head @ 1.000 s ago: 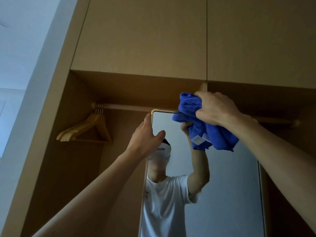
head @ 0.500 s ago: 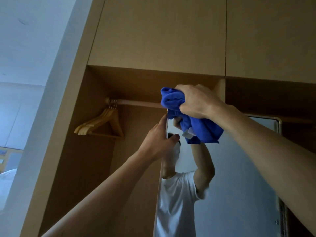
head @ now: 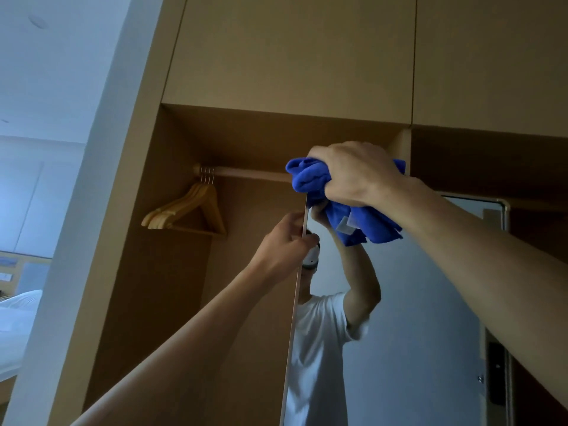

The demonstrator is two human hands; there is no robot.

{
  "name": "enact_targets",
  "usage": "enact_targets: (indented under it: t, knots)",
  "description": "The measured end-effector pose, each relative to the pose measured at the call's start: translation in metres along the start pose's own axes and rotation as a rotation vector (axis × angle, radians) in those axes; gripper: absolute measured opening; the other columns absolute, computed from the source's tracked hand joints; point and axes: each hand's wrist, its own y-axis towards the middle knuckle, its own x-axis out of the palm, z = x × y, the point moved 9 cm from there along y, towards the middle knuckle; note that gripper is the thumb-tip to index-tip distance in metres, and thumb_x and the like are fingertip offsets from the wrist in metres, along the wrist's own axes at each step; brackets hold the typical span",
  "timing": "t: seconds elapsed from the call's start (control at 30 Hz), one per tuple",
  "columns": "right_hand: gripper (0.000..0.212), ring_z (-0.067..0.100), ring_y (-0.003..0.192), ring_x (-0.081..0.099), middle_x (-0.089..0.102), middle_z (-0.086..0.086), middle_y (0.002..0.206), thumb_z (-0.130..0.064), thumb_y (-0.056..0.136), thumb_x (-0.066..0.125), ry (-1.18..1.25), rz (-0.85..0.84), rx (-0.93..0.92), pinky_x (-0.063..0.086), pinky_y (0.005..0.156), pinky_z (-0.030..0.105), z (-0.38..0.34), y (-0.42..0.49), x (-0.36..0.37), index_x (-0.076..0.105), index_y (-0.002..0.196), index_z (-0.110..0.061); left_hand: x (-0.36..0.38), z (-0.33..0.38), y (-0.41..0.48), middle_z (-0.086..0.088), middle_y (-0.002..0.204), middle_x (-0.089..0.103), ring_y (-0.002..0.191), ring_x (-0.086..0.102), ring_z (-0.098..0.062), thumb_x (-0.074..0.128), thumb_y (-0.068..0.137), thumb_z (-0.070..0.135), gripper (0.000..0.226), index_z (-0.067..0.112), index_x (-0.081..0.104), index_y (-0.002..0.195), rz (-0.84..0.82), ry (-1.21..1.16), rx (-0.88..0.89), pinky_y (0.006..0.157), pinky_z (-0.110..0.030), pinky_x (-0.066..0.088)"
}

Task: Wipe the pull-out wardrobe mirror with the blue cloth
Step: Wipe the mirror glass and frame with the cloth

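Observation:
The tall pull-out mirror (head: 415, 318) stands out of the wardrobe, its thin front edge facing me at centre. My right hand (head: 353, 175) grips a bunched blue cloth (head: 310, 178) against the glass at the mirror's top left corner; a white label hangs from the cloth. Lower down, my left hand (head: 284, 244) pinches the mirror's front edge, thumb on the glass side. The glass reflects a person in a white T-shirt with raised arms.
A wooden rail (head: 246, 173) crosses the open wardrobe compartment with wooden hangers (head: 187, 212) at its left end. Closed upper cabinet doors (head: 292, 50) sit above. A white wall (head: 92, 149) and a bed (head: 18, 305) lie to the left.
The view has swung right and the mirror now shows more edge-on. My right hand has carried the cloth left to the mirror's top left corner. The left hand keeps hold of the edge.

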Motion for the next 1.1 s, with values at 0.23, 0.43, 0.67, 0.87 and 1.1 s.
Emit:
enact_targets:
  t: [0.23,0.43,0.67,0.87,1.1]
  knots:
    - [0.035,0.025,0.107,0.053,0.062,-0.002,0.11,-0.013,0.08,0.061,-0.228,0.051,-0.169,0.04,0.09,0.044,-0.026,-0.02,0.015,0.057,0.113,-0.024,0.013,-0.043,-0.035,0.012,0.112,0.072,0.1,0.069,-0.006,0.064,0.09,0.036,0.05,0.035,0.054,0.139,-0.035,-0.05,-0.057,0.079,-0.026,0.054]
    - [0.027,0.022,0.111,0.053,0.064,-0.007,0.11,-0.02,0.082,0.057,-0.333,-0.011,-0.358,0.038,0.093,0.042,-0.064,-0.048,0.048,0.059,0.108,-0.027,0.021,-0.056,-0.051,0.009,0.104,0.072,0.095,0.069,-0.008,0.065,0.085,0.045,0.054,0.041,0.054,0.138,-0.037,-0.074,-0.081,0.082,-0.03,0.053]
    - [0.021,0.02,0.105,0.051,0.064,-0.007,0.107,-0.027,0.083,0.058,-0.326,-0.133,-0.447,0.04,0.091,0.04,-0.092,-0.085,0.077,0.056,0.104,-0.029,0.029,-0.071,-0.071,0.017,0.059,0.056,0.06,0.05,-0.002,0.063,0.071,0.036,0.008,0.029,0.063,0.074,-0.019,-0.142,-0.142,0.068,-0.029,0.043]
    - [0.019,0.024,0.104,0.053,0.066,-0.003,0.104,-0.023,0.086,0.06,-0.376,-0.047,-0.397,0.041,0.091,0.042,-0.087,-0.063,0.057,0.058,0.105,-0.025,0.032,-0.089,-0.086,0.012,0.11,0.073,0.1,0.068,-0.007,0.061,0.078,0.042,0.034,0.039,0.062,0.111,-0.041,-0.102,-0.17,0.089,-0.038,0.057]
    - [0.019,0.024,0.108,0.048,0.065,-0.003,0.106,-0.022,0.085,0.059,-0.403,-0.052,-0.336,0.038,0.09,0.042,-0.079,-0.051,0.055,0.057,0.104,-0.024,0.036,-0.109,-0.099,0.017,0.11,0.069,0.1,0.066,-0.006,0.064,0.077,0.045,0.041,0.034,0.062,0.116,-0.053,-0.129,-0.197,0.084,-0.032,0.056]
